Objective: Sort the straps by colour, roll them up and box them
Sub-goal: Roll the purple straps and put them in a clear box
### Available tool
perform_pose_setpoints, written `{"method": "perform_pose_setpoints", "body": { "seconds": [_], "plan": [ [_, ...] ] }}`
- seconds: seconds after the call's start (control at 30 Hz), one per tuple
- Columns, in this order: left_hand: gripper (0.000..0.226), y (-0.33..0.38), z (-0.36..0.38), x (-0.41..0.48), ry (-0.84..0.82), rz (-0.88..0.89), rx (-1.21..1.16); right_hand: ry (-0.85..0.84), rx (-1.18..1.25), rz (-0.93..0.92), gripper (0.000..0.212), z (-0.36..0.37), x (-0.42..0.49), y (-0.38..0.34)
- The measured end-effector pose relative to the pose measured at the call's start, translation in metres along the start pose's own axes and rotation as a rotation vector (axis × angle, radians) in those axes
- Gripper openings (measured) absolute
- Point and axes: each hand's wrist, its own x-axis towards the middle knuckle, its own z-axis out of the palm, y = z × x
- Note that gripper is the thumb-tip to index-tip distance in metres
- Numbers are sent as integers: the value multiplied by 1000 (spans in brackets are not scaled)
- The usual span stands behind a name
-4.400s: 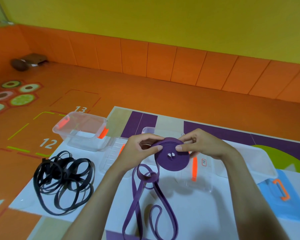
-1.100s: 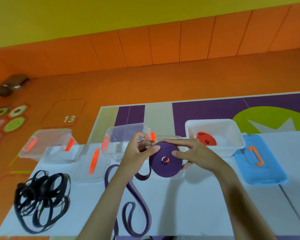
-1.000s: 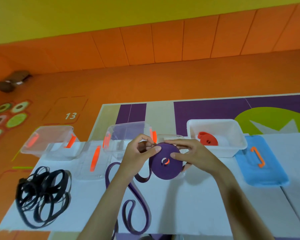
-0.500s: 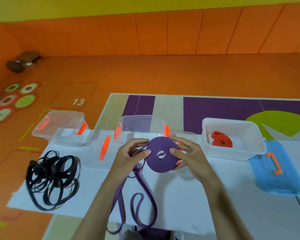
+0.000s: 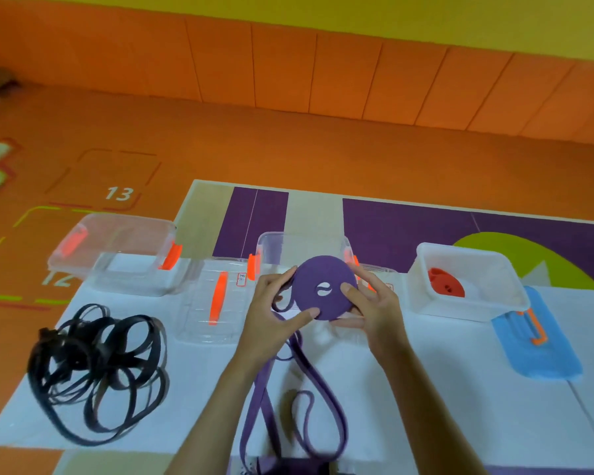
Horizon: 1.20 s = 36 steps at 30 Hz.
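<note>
A purple strap wound into a flat roll [image 5: 323, 275] is held above the white table [image 5: 426, 389] between both hands. My left hand [image 5: 271, 317] grips its left edge, thumb pressed on the roll's face. My right hand [image 5: 371, 303] pinches the right side, thumb on the face. The strap's loose tail [image 5: 302, 399] hangs down in loops onto the table. A tangle of black straps [image 5: 96, 368] lies at the left. A rolled orange strap [image 5: 444, 282] sits in the white box [image 5: 494, 303] at the right.
Two clear boxes with orange clips stand at the back: one far left [image 5: 117, 252], one behind the roll [image 5: 299, 245]. A clear lid with an orange handle [image 5: 216, 299] lies between them. A blue lid [image 5: 532, 344] lies right of the white box.
The roll has grown as more purple strap wound on, and the loose tail is shorter. My hands keep turning it in about the same place; the view has shifted and dipped.
</note>
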Motion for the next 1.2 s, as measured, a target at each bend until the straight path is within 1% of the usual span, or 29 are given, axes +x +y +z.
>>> {"method": "perform_pose_setpoints", "body": {
  "seconds": [0.1, 0.17, 0.23, 0.3, 0.47, 0.6, 0.77, 0.83, 0.9, 0.93, 1.0, 1.03, 1.13, 1.17, 1.2],
  "plan": [
    [76, -12, -18, -6, 71, -6, -15, 96, 60, 18, 39, 35, -7, 12],
    [80, -16, -28, -10, 81, -50, -101, 137, 93, 45, 40, 52, -11, 22],
    [79, -17, -35, -14, 118, -90, -223, 152, 124, 79, 42, 66, -15, 31],
    [74, -19, -40, -18, 183, -126, -299, 160, 134, 100, 43, 74, -16, 37],
    [73, -22, -46, -9, 244, -146, -455, 158, 73, 163, 31, 83, -2, 41],
    [62, -27, -45, 18, 294, -103, -447, 188, -14, 221, 26, 80, 34, 37],
    [50, -33, -38, 61, 275, -126, -368, 147, 105, 253, 13, 68, 88, 25],
    [46, -39, -33, 81, 283, -139, -326, 129, 136, 263, 15, 61, 109, 23],
    [40, -46, -25, 102, 280, -179, -308, 109, 148, 255, 5, 54, 130, 26],
    [39, -50, -20, 111, 271, -206, -290, 112, 157, 253, 5, 52, 138, 28],
    [35, -60, -8, 129, 255, -253, -223, 136, 175, 264, 19, 47, 153, 34],
    [33, -65, -4, 138, 239, -263, -181, 138, 173, 269, 21, 44, 159, 38],
    [31, -82, 7, 161, 161, -288, -103, 108, 101, 300, 51, 36, 177, 49],
    [31, -88, 9, 168, 133, -303, -91, 108, 73, 312, 53, 32, 183, 56],
    [31, -93, 12, 173, 110, -320, -56, 106, 48, 326, 48, 29, 187, 61]
  ]
}}
